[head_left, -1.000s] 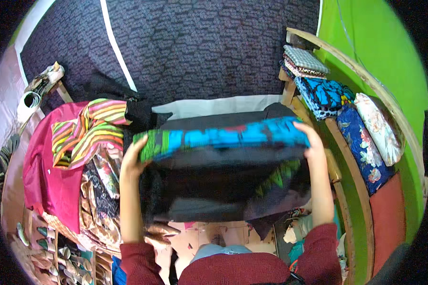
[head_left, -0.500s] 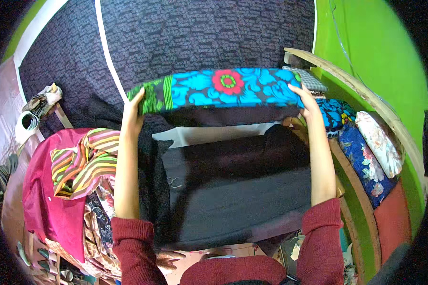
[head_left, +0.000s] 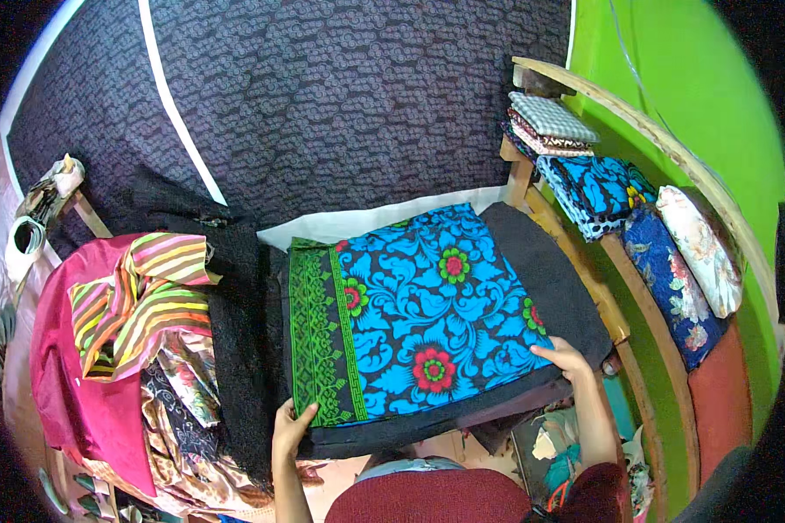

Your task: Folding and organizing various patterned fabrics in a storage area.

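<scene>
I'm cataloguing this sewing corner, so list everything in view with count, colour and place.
Floral cloth: one, blue with red flowers and a green border, spread flat at centre.
Black cloth: one, under the floral cloth.
Pink cloth: one, heaped at left.
Striped cloth: one, many colours, on the pink heap.
Folded cloths: several, mostly blue prints, on the wooden rack at right.
Wall hanging: dark patterned, behind.
Left hand: at the floral cloth's near left corner.
Right hand: at its near right corner.
</scene>
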Motion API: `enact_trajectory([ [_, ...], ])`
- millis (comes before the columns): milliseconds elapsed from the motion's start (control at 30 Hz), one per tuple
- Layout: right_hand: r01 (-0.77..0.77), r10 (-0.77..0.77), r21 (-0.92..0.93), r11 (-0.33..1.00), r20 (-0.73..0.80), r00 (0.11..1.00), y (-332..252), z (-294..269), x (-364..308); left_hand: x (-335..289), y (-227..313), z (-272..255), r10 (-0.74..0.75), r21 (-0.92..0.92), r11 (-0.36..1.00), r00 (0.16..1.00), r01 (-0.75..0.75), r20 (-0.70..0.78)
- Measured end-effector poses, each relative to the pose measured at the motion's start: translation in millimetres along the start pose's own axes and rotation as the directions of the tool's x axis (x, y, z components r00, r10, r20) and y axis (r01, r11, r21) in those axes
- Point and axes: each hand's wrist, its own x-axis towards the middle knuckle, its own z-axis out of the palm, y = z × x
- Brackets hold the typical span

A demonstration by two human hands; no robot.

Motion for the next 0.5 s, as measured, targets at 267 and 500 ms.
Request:
enact_trajectory([
  [267, 0.289, -0.289, -0.059, 0.956, 0.004, 0.957, 10.1, -20.4, -12.1, -5.5, 29.5, 1.0, 0.044, -0.006, 0.999, 0.998, -0.044, 0.033],
  [500, 0.219, -0.294, -0.487, 0.846, -0.082, 0.952, -16.9, -44.7, -29.3, -17.5, 45.5, -2.6, 0.004, 0.080, 0.997, 0.999, -0.007, 0.034],
])
